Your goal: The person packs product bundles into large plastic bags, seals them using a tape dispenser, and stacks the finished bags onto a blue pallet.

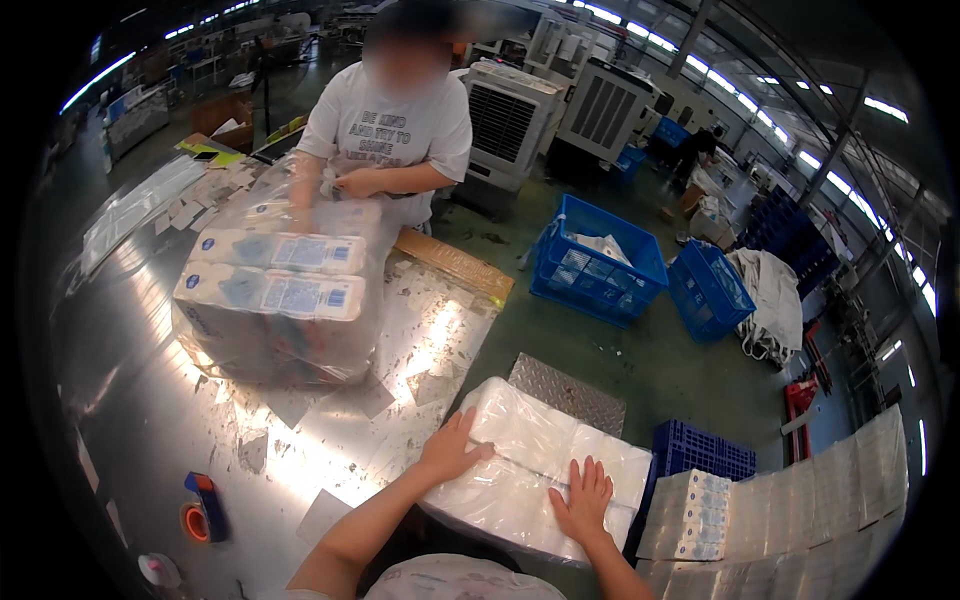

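Observation:
In front of me is a large white pack [535, 450] of wrapped paper goods in shiny clear plastic film, beside the right edge of the metal table. My left hand [455, 450] rests on its left side with the fingers stretched out. Flat on top, toward the right, lies my right hand [585, 497], its fingers spread. Neither hand is closed round anything. The pack's underside and what bears it are hidden.
Across the metal table [420, 330], a person in a white shirt handles a clear bag of printed paper packs [275, 285]. A tape dispenser [203, 510] lies at left. Blue crates [600, 265], a dark blue pallet [705, 450] and stacked wrapped packs [790, 510] stand right.

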Action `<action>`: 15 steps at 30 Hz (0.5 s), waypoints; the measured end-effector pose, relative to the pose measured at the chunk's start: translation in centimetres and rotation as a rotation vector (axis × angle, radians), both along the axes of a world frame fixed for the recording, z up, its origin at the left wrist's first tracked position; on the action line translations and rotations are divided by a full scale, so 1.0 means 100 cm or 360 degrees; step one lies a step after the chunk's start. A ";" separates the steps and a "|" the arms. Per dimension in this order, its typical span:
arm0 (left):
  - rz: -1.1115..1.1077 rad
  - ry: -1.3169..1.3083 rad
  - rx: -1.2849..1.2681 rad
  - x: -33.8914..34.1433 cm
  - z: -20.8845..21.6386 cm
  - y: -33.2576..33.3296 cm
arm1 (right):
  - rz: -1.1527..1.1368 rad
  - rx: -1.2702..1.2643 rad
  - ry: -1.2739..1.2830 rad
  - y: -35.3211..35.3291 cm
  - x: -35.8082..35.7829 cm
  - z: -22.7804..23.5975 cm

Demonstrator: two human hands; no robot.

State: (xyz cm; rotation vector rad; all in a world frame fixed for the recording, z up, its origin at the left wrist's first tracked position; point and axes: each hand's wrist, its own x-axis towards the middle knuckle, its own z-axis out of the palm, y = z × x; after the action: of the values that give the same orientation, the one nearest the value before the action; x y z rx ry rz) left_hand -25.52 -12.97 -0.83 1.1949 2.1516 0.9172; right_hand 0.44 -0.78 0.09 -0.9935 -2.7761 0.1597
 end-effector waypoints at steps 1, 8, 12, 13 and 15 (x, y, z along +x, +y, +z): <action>0.0047 -0.0134 -0.0027 0.002 -0.001 -0.008 | 0.0046 -0.0047 -0.0015 0.004 0.005 0.003; 0.0393 -0.0635 -0.0085 0.016 -0.012 -0.049 | 0.0003 -0.0097 0.0016 0.088 0.053 0.009; 0.0648 -0.0578 -0.0085 0.047 -0.010 -0.068 | -0.0106 -0.0194 -0.0059 0.134 0.062 0.001; 0.0768 -0.0583 -0.0001 0.051 -0.005 -0.067 | -0.0092 -0.0250 -0.0030 0.150 0.056 -0.004; 0.0986 -0.0654 0.0162 0.066 -0.012 -0.071 | -0.0025 -0.0415 0.0007 0.175 0.045 -0.011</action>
State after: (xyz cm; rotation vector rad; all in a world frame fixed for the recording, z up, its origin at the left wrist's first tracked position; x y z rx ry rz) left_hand -18.88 -20.05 -2.06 0.3088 2.1598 1.3973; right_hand 4.96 16.74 -1.02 -1.0694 -2.7919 0.5319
